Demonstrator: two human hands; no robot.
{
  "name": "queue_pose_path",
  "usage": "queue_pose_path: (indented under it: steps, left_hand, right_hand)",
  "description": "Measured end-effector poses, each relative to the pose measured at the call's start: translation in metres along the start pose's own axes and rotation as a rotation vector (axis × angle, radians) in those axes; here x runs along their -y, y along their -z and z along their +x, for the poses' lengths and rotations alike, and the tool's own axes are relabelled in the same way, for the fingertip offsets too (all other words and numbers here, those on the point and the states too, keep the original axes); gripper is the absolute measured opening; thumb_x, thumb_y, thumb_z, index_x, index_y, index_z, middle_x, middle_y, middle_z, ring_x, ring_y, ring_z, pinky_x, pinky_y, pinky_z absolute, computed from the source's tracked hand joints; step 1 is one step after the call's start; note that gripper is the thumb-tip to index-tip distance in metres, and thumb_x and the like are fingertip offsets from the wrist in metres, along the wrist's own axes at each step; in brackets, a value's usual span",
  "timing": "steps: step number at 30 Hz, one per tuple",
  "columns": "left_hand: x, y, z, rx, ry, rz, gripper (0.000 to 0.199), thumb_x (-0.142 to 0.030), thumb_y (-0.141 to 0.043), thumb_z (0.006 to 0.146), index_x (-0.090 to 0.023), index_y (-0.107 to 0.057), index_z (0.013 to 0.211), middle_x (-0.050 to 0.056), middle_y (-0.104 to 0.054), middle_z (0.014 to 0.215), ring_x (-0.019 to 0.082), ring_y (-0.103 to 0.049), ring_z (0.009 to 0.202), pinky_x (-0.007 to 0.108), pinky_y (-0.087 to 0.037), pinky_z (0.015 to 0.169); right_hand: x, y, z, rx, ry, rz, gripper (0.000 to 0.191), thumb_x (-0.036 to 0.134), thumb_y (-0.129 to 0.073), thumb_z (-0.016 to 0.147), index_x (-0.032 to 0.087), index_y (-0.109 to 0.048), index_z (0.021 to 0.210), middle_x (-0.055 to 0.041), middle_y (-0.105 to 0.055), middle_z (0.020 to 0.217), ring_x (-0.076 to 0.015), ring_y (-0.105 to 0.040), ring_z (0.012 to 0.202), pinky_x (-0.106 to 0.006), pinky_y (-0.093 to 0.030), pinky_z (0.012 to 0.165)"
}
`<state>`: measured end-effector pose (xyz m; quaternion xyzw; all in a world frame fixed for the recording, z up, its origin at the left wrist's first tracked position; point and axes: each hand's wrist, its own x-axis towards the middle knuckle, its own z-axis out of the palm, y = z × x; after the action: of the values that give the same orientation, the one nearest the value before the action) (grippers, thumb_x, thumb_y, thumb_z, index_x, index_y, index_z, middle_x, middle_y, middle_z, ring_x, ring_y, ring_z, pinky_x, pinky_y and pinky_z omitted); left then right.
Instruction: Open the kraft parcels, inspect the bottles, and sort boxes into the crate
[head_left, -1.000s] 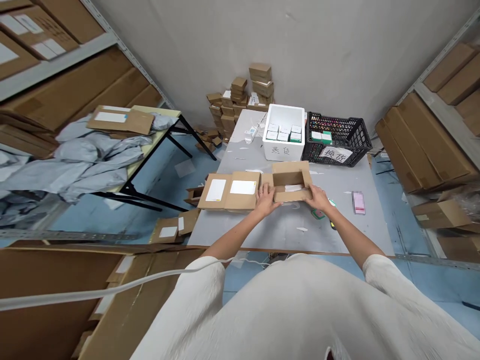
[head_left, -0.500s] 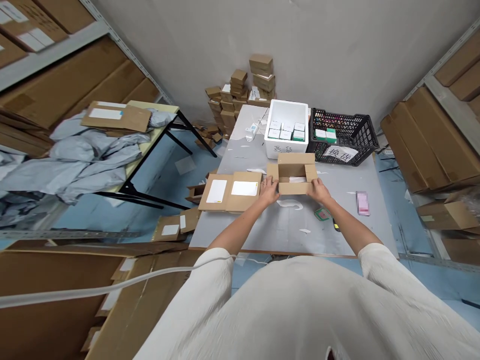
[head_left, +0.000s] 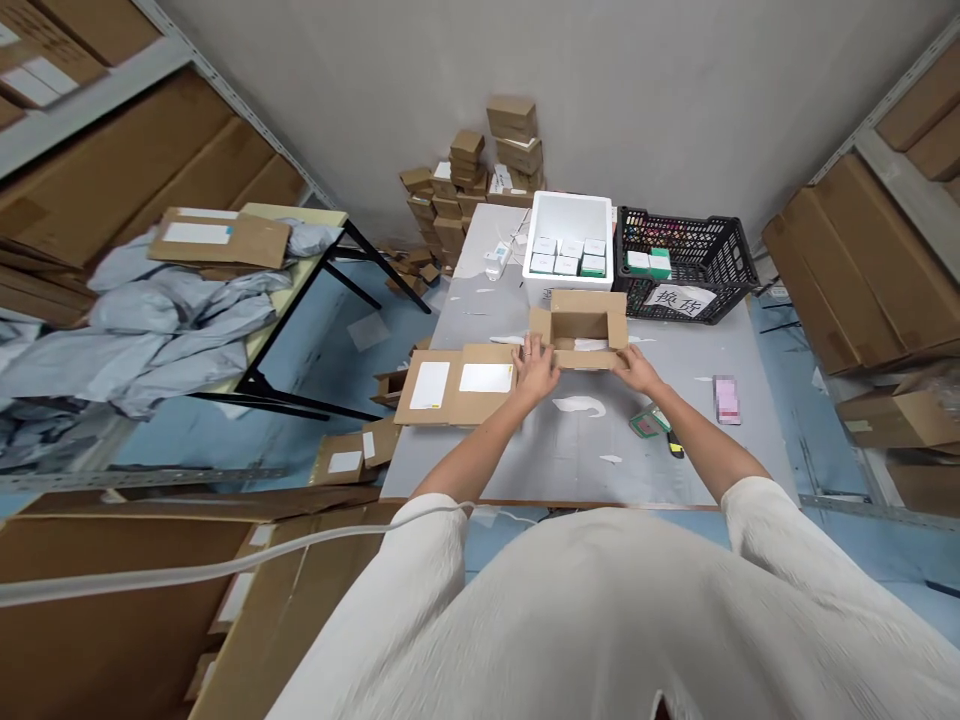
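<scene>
An opened cardboard box [head_left: 589,302] stands on the grey table [head_left: 570,460], its flaps spread and something white lying inside. At its left near corner is my left hand [head_left: 536,370], fingers spread and touching the box. My right hand [head_left: 637,370] grips the right near corner, thumb and fingers on the cardboard. Left of the box lie two flat cardboard parcels [head_left: 454,400] with white labels. Nearer me, by my right forearm, are a green-edged item [head_left: 646,422] and a black and yellow tool [head_left: 676,445].
Behind the box stand a white foam box [head_left: 536,290] and a black crate [head_left: 739,290], both holding small white and green boxes. A pink item [head_left: 726,400] lies at right. Grey bags [head_left: 150,340] cover a side table at left.
The box has shifted slightly away from me, toward the foam box. Its near flap looks lower and narrower. The fingers of my left hand have spread.
</scene>
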<state>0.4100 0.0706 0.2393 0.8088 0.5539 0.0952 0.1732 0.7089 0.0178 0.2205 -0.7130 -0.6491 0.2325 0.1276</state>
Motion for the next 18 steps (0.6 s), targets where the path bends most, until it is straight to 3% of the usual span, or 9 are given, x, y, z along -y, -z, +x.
queue_pose_path:
  steps: [3,7,9,13,18]
  left_hand:
    - [-0.020,0.005,-0.009,-0.022,-0.075,-0.012,0.052,-0.030,-0.057,0.101,-0.024,-0.057,0.152,0.013,-0.028,0.180,0.039,-0.010,0.170,0.065,-0.014,0.135]
    - [-0.053,-0.005,-0.021,0.035,-0.189,-0.067,0.060,-0.030,-0.056,0.102,-0.028,-0.049,0.161,0.011,-0.038,0.174,0.041,-0.023,0.165,0.065,-0.022,0.132]
    - [-0.072,-0.018,-0.028,0.084,-0.237,-0.107,0.062,-0.030,-0.056,0.101,-0.027,-0.048,0.163,0.013,-0.044,0.168,0.042,-0.031,0.159,0.065,-0.028,0.129]
    - [-0.110,-0.053,-0.040,0.181,-0.370,-0.218,0.053,-0.030,-0.055,0.103,-0.025,-0.056,0.155,0.014,-0.052,0.155,0.036,-0.050,0.145,0.053,-0.044,0.121]
    - [-0.148,-0.088,-0.050,0.285,-0.427,-0.324,0.056,-0.033,-0.058,0.102,-0.023,-0.053,0.157,0.014,-0.056,0.153,0.033,-0.056,0.141,0.046,-0.048,0.117]
  right_hand:
    - [-0.016,0.018,-0.012,-0.096,0.051,0.079,0.044,0.045,-0.060,0.101,0.021,-0.066,0.137,-0.0164,-0.058,0.152,-0.0334,-0.056,0.141,-0.049,-0.047,0.120]
    - [-0.048,0.037,-0.040,-0.134,-0.039,0.136,0.042,0.038,-0.055,0.102,0.018,-0.071,0.136,-0.0156,-0.070,0.139,-0.0293,-0.069,0.120,-0.047,-0.052,0.112]
    - [-0.066,0.040,-0.058,-0.143,-0.128,0.160,0.039,0.034,-0.056,0.100,0.018,-0.074,0.131,-0.0146,-0.075,0.130,-0.0271,-0.072,0.110,-0.044,-0.054,0.108]
    - [-0.099,0.037,-0.094,-0.173,-0.297,0.213,0.029,0.027,-0.058,0.095,0.019,-0.079,0.113,-0.0113,-0.080,0.117,-0.0253,-0.073,0.107,-0.041,-0.056,0.104]
    - [-0.114,0.020,-0.122,-0.123,-0.397,0.414,0.021,0.032,-0.062,0.092,0.019,-0.078,0.093,-0.0056,-0.081,0.091,-0.0219,-0.074,0.088,-0.034,-0.060,0.087]
